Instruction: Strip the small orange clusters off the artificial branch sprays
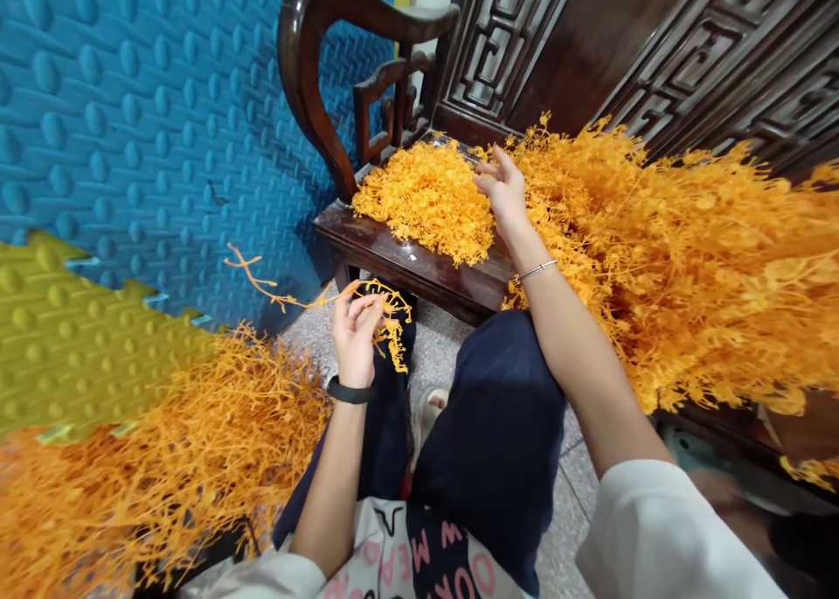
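My left hand (357, 332), with a black band on the wrist, pinches a thin orange plastic stem (288, 300) above my lap. The bare, twiggy end points left, and small curled sprigs hang from the other side of the fingers. My right hand (503, 190) reaches over the wooden bench, its fingers apart with nothing visible in them. It is between a low pile of small orange sprigs (429, 198) and a large heap of orange plastic branches (708, 267). Whether the fingertips touch the sprigs I cannot tell.
A dark wooden bench (419, 262) with a curved armrest (298, 66) and carved back (590, 39) stands ahead. Stripped-looking orange stems (216, 442) lie heaped at lower left. Blue matting (144, 127) and yellow matting (79, 337) cover the left side. Another person's arm (734, 503) shows at lower right.
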